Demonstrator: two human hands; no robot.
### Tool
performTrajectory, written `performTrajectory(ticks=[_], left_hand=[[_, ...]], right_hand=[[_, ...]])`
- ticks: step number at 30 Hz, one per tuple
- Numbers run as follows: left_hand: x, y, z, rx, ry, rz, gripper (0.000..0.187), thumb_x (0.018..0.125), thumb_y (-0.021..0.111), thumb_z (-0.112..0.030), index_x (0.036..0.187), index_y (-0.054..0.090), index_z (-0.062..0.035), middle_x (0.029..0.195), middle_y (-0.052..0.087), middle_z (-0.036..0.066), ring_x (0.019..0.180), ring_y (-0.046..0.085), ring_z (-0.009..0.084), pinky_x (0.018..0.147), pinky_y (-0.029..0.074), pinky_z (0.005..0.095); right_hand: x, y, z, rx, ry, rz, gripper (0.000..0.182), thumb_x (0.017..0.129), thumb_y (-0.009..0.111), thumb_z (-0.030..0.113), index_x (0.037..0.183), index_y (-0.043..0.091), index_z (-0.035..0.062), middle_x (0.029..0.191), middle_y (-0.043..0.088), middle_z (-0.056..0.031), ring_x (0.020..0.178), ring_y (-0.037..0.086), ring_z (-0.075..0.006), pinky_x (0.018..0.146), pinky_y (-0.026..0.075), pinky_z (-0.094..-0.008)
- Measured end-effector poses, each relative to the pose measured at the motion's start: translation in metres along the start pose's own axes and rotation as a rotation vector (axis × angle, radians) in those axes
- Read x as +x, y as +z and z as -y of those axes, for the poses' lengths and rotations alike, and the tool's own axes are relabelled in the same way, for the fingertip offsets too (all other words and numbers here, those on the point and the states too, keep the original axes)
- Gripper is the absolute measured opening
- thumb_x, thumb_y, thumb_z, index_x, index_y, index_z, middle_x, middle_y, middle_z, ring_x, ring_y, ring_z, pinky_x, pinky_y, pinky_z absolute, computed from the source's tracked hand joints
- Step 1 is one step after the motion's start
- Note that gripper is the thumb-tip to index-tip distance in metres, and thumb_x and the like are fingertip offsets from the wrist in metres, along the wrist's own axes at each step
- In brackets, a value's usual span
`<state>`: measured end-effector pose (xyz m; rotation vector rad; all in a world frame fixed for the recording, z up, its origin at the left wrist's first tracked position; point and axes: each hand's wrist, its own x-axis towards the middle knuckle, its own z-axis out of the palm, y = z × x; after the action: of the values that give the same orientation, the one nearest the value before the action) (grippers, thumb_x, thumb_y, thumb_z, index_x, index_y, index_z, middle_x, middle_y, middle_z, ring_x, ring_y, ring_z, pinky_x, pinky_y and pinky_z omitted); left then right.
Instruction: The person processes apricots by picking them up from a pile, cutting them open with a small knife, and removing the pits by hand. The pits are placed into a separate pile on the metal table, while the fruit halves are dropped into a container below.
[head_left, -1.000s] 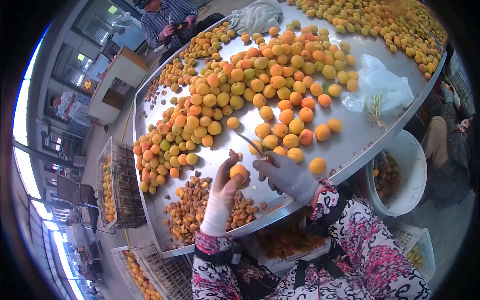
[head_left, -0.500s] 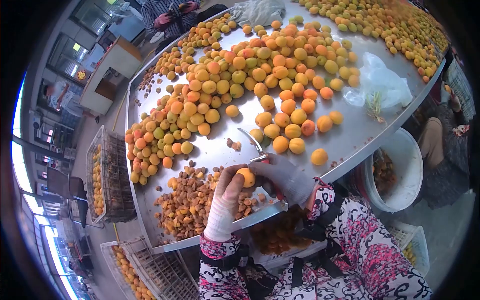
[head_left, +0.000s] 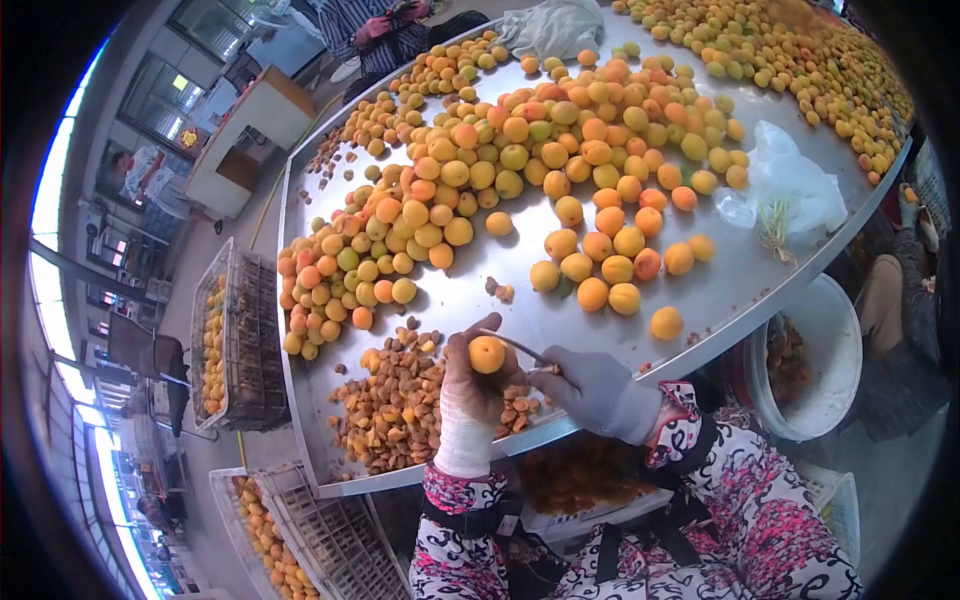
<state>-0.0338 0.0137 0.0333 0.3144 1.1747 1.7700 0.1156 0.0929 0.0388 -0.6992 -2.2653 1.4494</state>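
My left hand, wrapped in white around the wrist, grips a yellow-orange apricot between thumb and fingers. In a grey glove, my right hand is closed on a curved knife, its thin metal blade reaching across to the apricot's upper edge. The knife's handle is mostly hidden in the glove. Below and left of my left hand spreads a pile of pits and torn apricot pieces. Whole apricots lie loose on the metal table beyond my hands.
A large heap of apricots crosses the table. A clear plastic bag lies at right. Beside the table stand a white bucket and crates of apricots. Across the table is a person in a striped sleeve.
The blade has swung from pointing up and away to lying across at the apricot. My right hand has turned and shifted slightly right and down; the view has shifted too.
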Motion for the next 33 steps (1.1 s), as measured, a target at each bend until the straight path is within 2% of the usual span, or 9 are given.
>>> performTrajectory(ticks=[7,13,19,22,24,27,29,31,33], left_hand=[[0.001,-0.005,-0.001,0.045,0.049,0.049,0.060,0.089,0.041,-0.053,0.110,0.051,0.0027,0.072,0.056,0.009,0.063,0.057,0.0175,0.061,0.050,0.0304],[0.001,0.000,0.004,0.121,0.081,-0.058,0.057,0.091,0.039,-0.050,0.109,0.051,0.0031,0.073,0.056,0.009,0.063,0.056,0.0176,0.061,0.050,0.0290],[-0.006,0.024,0.011,-0.203,-0.050,-0.160,0.055,0.090,0.040,-0.049,0.108,0.049,0.0022,0.075,0.057,0.009,0.072,0.056,0.0190,0.070,0.048,0.0331],[-0.006,0.018,0.004,-0.111,-0.063,-0.066,0.052,0.089,0.046,-0.045,0.112,0.048,0.0018,0.081,0.059,0.011,0.078,0.057,0.0198,0.077,0.046,0.0335],[-0.005,0.013,0.004,0.171,0.099,-0.024,0.053,0.087,0.055,-0.040,0.118,0.045,0.0017,0.094,0.060,0.014,0.088,0.058,0.0223,0.081,0.045,0.0333],[-0.013,0.023,-0.007,0.224,0.115,0.047,0.053,0.085,0.058,-0.036,0.121,0.043,0.0010,0.092,0.061,0.015,0.091,0.058,0.0246,0.084,0.045,0.0363],[-0.008,0.016,0.012,0.032,0.032,0.050,0.056,0.084,0.059,-0.038,0.120,0.043,0.0009,0.092,0.061,0.015,0.091,0.058,0.0254,0.084,0.045,0.0378],[-0.010,0.022,0.021,-0.297,-0.111,0.041,0.058,0.082,0.061,-0.040,0.120,0.044,0.0012,0.091,0.061,0.015,0.091,0.058,0.0259,0.084,0.045,0.0378],[-0.007,0.019,0.021,-0.303,-0.112,0.037,0.059,0.082,0.061,-0.041,0.119,0.044,0.0015,0.093,0.060,0.014,0.093,0.057,0.0261,0.084,0.045,0.0371]], right_hand=[[-0.009,0.006,0.004,-0.064,0.062,0.034,0.028,0.088,0.051,0.032,0.093,0.052,0.0051,0.068,0.058,-0.0191,0.067,0.058,-0.0387,0.056,0.044,-0.0439],[-0.009,0.018,-0.004,-0.155,0.041,-0.025,0.035,0.091,0.043,0.039,0.090,0.048,0.0050,0.062,0.057,-0.0171,0.060,0.058,-0.0375,0.054,0.045,-0.0460],[-0.003,0.023,0.001,-0.081,0.143,-0.072,0.032,0.089,0.050,0.034,0.101,0.053,0.0045,0.074,0.059,-0.0203,0.070,0.058,-0.0390,0.058,0.045,-0.0431],[0.003,0.013,-0.001,0.037,0.169,-0.040,0.035,0.089,0.050,0.035,0.105,0.053,0.0045,0.077,0.060,-0.0198,0.073,0.059,-0.0377,0.061,0.046,-0.0414],[0.006,0.011,-0.007,0.040,0.164,0.000,0.035,0.089,0.050,0.035,0.104,0.053,0.0043,0.078,0.061,-0.0200,0.075,0.060,-0.0370,0.062,0.046,-0.0412],[0.005,0.018,-0.004,0.149,0.153,-0.010,0.034,0.089,0.050,0.035,0.103,0.054,0.0038,0.081,0.062,-0.0198,0.078,0.061,-0.0362,0.064,0.046,-0.0409],[0.001,0.027,-0.001,0.252,0.147,-0.064,0.033,0.090,0.050,0.034,0.103,0.055,0.0036,0.081,0.062,-0.0196,0.079,0.061,-0.0360,0.065,0.046,-0.0407],[-0.002,0.036,-0.004,0.062,0.225,-0.076,0.032,0.090,0.049,0.033,0.103,0.054,0.0039,0.082,0.062,-0.0189,0.078,0.061,-0.0364,0.065,0.047,-0.0399],[-0.002,0.036,-0.008,0.096,0.188,-0.096,0.032,0.090,0.049,0.032,0.103,0.055,0.0038,0.080,0.062,-0.0186,0.077,0.060,-0.0366,0.064,0.047,-0.0402]])
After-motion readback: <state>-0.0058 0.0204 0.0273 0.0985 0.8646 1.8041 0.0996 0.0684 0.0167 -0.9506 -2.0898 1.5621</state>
